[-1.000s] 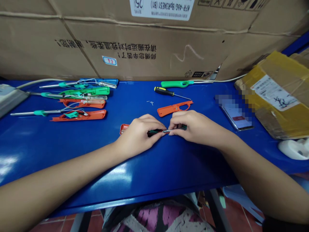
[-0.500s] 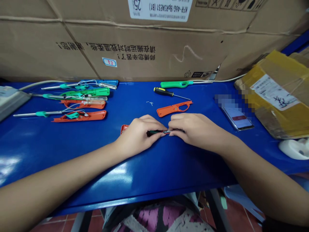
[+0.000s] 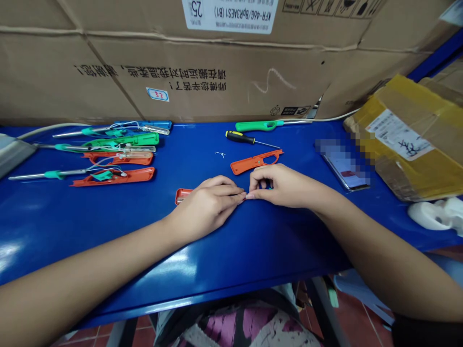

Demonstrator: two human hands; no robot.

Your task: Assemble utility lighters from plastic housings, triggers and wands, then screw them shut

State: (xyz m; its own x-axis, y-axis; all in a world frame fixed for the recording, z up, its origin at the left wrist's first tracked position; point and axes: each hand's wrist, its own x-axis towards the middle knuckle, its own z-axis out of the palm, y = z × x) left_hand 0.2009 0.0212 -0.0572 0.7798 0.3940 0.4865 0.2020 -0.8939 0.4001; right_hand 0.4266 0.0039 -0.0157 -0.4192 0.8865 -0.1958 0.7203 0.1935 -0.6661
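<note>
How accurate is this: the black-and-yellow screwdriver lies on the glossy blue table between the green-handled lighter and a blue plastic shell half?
Wrong colour: the head view shows an orange plastic shell half, not blue. The screwdriver does lie on the table between it and the lighter.

- big cardboard box (image 3: 173,53), upside down: white label (image 3: 230,16) w/ "KFR-46G/BpR3AES1 (B1)" + "25"
- same box, also flipped: "师傅您辛苦了!" & "请在搬运时对我温柔些,谢谢您!", plus a recycling symbol (image 3: 275,110)
- blue-edged sticker (image 3: 157,94) on it: red "33", kinda blurry
- yellow-taped pkg (image 3: 408,137): shipping label (image 3: 399,134) w/ handwriting, can't read it tbh
</note>
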